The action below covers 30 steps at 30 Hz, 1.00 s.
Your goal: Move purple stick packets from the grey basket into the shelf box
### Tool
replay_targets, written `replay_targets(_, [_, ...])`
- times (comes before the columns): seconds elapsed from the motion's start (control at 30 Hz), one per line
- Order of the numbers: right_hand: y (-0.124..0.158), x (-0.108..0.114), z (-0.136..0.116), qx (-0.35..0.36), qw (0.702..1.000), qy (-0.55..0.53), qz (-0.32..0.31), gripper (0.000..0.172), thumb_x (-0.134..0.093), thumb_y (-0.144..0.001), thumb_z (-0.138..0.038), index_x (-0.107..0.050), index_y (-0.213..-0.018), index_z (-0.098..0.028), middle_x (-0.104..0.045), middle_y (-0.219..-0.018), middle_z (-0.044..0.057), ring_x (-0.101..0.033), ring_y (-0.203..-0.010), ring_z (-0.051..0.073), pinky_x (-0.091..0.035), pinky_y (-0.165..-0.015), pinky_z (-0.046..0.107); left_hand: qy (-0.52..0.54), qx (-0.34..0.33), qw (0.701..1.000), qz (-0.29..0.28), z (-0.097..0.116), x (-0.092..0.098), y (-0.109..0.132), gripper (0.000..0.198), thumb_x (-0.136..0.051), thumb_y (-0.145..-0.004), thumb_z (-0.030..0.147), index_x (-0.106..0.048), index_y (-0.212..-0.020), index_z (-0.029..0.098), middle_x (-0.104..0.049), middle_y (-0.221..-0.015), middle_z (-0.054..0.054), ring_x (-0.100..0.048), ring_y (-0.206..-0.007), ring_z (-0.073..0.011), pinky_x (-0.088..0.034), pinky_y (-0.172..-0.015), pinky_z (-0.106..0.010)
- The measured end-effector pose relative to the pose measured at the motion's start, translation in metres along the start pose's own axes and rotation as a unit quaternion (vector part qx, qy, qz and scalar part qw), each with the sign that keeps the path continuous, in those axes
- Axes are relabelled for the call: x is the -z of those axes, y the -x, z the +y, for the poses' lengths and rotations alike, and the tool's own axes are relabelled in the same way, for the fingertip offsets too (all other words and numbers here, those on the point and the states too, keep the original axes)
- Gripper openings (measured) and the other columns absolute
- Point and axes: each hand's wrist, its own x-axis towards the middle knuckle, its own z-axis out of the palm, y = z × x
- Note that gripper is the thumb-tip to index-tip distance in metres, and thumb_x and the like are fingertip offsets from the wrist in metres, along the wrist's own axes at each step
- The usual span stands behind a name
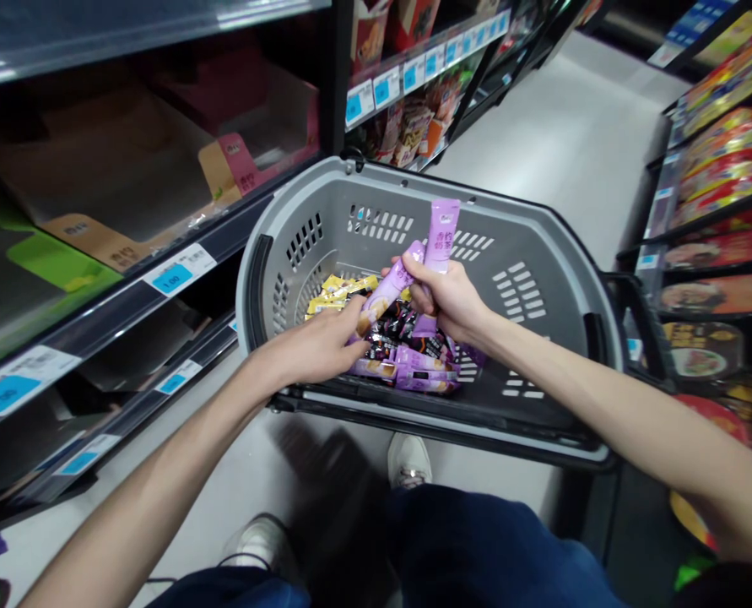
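Note:
Inside the grey shopping basket (515, 221) my right hand (448, 295) is closed on purple stick packets; one packet (442, 228) stands upright out of the fist. Another purple packet (385, 295) slants down and left from its thumb toward my left hand (325, 338). The left fingers are bent round that slanted packet's lower end and partly hidden behind it. Below both hands, yellow packets (338, 291), dark packets (385, 346) and more purple packets (426, 371) lie on the basket's bottom.
At the left are shelves with open cartons (141, 177) and price tags (181, 268). Shelves of red and yellow bags (730, 165) line the right side. An aisle floor (578, 110) runs between them. My shoes (409, 460) show under the basket.

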Motion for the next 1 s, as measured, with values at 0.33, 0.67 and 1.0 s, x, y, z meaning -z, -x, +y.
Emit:
replay_targets(0.33, [-0.004, 0.003, -0.009, -0.014, 1.000, 0.001, 0.008, 0.042, -0.070, -0.076, -0.062, -0.060, -0.075, -0.021, -0.057, -0.053, -0.003, -0.029, -0.036, 0.006, -0.029, -0.037, 0.024, 0.002, 0.029, 0.999, 0.016, 0.003, 0.000, 0.000, 0.032, -0.039, -0.089, 0.035, -0.042, -0.117, 0.020, -0.062, -0.094, -0.007, -0.060, -0.082, -0.0237, -0.041, -0.069, -0.033])
replay_targets(0.67, [-0.002, 0.005, -0.007, -0.015, 0.999, -0.019, -0.037, 0.035, -0.074, -0.078, -0.049, -0.065, -0.092, -0.019, -0.070, -0.077, 0.001, -0.027, -0.038, 0.003, -0.026, -0.036, 0.021, 0.119, 0.076, 0.986, 0.093, 0.013, 0.009, 0.004, 0.024, -0.032, -0.094, 0.041, -0.044, -0.104, 0.023, -0.061, -0.087, -0.004, -0.059, -0.080, -0.0235, -0.039, -0.068, -0.033])
replay_targets(1.0, [0.002, 0.002, 0.000, -0.006, 0.996, 0.006, -0.093, 0.028, -0.077, -0.078, -0.038, -0.062, -0.089, -0.017, -0.042, -0.047, -0.010, -0.028, -0.036, 0.003, -0.021, -0.037, 0.019, 0.069, 0.058, 0.992, 0.088, 0.005, 0.000, -0.001, 0.038, -0.028, -0.097, 0.053, -0.051, -0.102, 0.022, -0.064, -0.087, -0.006, -0.061, -0.080, -0.0253, -0.040, -0.069, -0.033])
